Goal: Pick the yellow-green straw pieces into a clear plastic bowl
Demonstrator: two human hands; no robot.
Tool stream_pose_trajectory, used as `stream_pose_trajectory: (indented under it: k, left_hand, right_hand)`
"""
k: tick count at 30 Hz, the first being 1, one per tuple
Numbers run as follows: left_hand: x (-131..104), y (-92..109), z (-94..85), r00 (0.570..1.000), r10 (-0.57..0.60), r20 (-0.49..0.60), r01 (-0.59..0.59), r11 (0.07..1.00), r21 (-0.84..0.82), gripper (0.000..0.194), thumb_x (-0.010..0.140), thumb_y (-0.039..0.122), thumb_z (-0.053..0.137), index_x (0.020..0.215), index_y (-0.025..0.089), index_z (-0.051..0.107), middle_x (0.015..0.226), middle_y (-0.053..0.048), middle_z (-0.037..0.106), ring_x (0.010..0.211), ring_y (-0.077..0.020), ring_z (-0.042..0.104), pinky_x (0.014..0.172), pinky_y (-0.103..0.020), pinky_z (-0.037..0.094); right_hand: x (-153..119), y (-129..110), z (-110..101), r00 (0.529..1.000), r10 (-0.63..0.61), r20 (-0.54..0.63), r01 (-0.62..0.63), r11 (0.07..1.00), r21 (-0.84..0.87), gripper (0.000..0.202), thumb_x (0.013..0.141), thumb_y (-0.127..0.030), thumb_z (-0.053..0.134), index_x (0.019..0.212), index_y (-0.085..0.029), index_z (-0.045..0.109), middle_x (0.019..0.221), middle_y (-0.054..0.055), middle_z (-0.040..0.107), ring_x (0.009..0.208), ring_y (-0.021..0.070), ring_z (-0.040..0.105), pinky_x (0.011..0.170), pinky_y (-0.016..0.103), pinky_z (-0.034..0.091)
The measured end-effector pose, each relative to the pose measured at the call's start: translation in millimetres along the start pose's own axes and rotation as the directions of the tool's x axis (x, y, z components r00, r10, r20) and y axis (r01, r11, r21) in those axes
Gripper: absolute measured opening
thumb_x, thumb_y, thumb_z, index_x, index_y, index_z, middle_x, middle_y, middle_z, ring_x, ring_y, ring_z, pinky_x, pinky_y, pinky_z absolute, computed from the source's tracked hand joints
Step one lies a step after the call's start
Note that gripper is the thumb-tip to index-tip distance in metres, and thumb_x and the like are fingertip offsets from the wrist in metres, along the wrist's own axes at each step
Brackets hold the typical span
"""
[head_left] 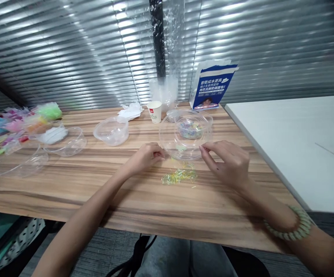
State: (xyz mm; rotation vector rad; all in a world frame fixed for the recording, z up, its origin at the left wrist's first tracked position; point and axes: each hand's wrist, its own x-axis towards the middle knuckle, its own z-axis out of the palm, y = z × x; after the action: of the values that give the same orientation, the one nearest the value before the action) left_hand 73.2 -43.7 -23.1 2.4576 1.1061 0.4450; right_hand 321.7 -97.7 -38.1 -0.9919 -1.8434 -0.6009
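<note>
A clear round plastic bowl or lid (pixel 167 134) is in front of me, its rim between my hands. The thumb and forefinger of my right hand (pixel 227 159) close on its right front edge. My left hand (pixel 148 157) has its fingers curled together by the left front edge; whether they touch the rim or pinch some small bit is hidden. Multicoloured small pieces (pixel 191 129) show at the back of the clear plastic, with a pale green bit (pixel 181 147) nearer me. Just below the rim, thin yellow-green shreds (pixel 180 176) lie loose on the wood.
Left on the wooden table (pixel 120 204) stand a clear bowl (pixel 111 132), more clear bowls (pixel 19 165) and colourful bundles (pixel 19 119). White tissue (pixel 130 111), a paper cup (pixel 155 112) and a blue-and-white bag (pixel 214 86) line the back. A white tabletop (pixel 294 142) adjoins on the right.
</note>
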Motion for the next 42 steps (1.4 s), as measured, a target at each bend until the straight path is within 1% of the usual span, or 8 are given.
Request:
stream_pose_trajectory:
  k: [2,5,7,17,24,30,35,42]
  left_hand:
    - [-0.4,1.3,-0.6,0.989,0.026,0.145,-0.005,0.99,-0.143,0.01,0.074,0.02,0.068,0.081,0.013,0.067,0.074,-0.002,0.063,0.066,-0.0106,0.054,0.061,-0.021,0.04]
    - [-1.9,4.7,-2.0,0.923,0.077,0.377,0.015,0.972,-0.235,0.022,0.064,0.024,0.078,0.077,0.012,0.066,0.07,-0.001,0.062,0.061,-0.0092,0.052,0.056,-0.019,0.037]
    - [-2.7,6.5,-2.9,0.896,0.099,0.433,0.008,0.971,-0.237,0.022,0.061,0.021,0.08,0.075,0.011,0.065,0.068,0.0,0.061,0.061,-0.0084,0.051,0.054,-0.018,0.035]
    - [-1.7,-1.0,-1.5,0.913,0.069,0.402,0.005,0.984,-0.18,0.01,0.066,0.013,0.074,0.072,0.012,0.066,0.066,0.001,0.061,0.058,-0.0073,0.05,0.054,-0.017,0.034]
    - [-0.7,3.0,-3.8,0.989,0.069,0.131,-0.062,0.996,-0.058,0.009,0.078,0.009,0.058,0.076,0.014,0.066,0.079,-0.002,0.063,0.071,-0.0109,0.055,0.065,-0.021,0.039]
    - [-2.5,18.4,-5.7,0.971,0.116,0.21,-0.096,0.99,-0.106,0.013,0.08,0.004,0.055,0.079,0.013,0.065,0.082,-0.002,0.065,0.074,-0.0102,0.056,0.068,-0.02,0.041]
    - [-4.4,20.1,-5.4,0.945,0.119,0.305,-0.06,0.979,-0.195,0.009,0.075,0.01,0.065,0.084,0.012,0.066,0.08,-0.004,0.066,0.07,-0.011,0.057,0.064,-0.02,0.043]
    - [-5.8,25.5,-1.7,0.932,0.201,0.301,-0.119,0.956,-0.269,0.013,0.072,0.014,0.07,0.081,0.01,0.062,0.085,-0.006,0.063,0.072,-0.0114,0.056,0.063,-0.02,0.043]
  right_hand:
    - [0.3,-0.5,0.0,1.0,0.003,-0.001,-0.003,1.0,0.001,0.004,0.082,-0.016,0.06,0.078,-0.017,0.06,0.067,0.001,0.066,0.061,0.0139,0.06,0.057,0.025,0.044]
    - [0.6,-0.6,-0.1,1.0,0.005,0.003,-0.005,1.0,-0.002,0.004,0.081,-0.016,0.06,0.077,-0.017,0.06,0.067,0.002,0.066,0.061,0.0141,0.06,0.058,0.025,0.044]
    - [0.5,-0.3,0.0,1.0,0.004,0.003,-0.004,1.0,-0.002,0.005,0.081,-0.015,0.061,0.077,-0.017,0.06,0.067,0.001,0.066,0.061,0.0141,0.06,0.058,0.025,0.044]
    - [0.5,0.3,0.1,1.0,-0.008,0.004,0.008,1.0,0.004,0.004,0.081,-0.016,0.061,0.077,-0.017,0.06,0.067,0.001,0.066,0.06,0.0136,0.06,0.057,0.025,0.043]
    - [1.6,0.2,0.1,1.0,-0.004,0.0,0.004,1.0,0.001,0.005,0.081,-0.015,0.061,0.077,-0.017,0.06,0.066,0.001,0.066,0.061,0.0136,0.06,0.058,0.025,0.043]
    - [2.4,-0.3,-0.7,1.0,0.014,0.005,-0.014,1.0,0.001,0.006,0.082,-0.016,0.06,0.076,-0.018,0.061,0.066,0.001,0.066,0.06,0.0133,0.06,0.057,0.025,0.044]
    - [2.6,-1.0,-1.2,0.999,0.026,0.023,-0.026,1.0,0.003,0.008,0.083,-0.017,0.059,0.075,-0.018,0.061,0.066,0.001,0.066,0.061,0.013,0.06,0.058,0.025,0.044]
    - [2.7,-2.0,-1.2,1.0,0.021,0.019,-0.022,0.999,0.023,0.007,0.082,-0.016,0.059,0.075,-0.018,0.061,0.068,0.001,0.067,0.062,0.0138,0.061,0.059,0.026,0.045]
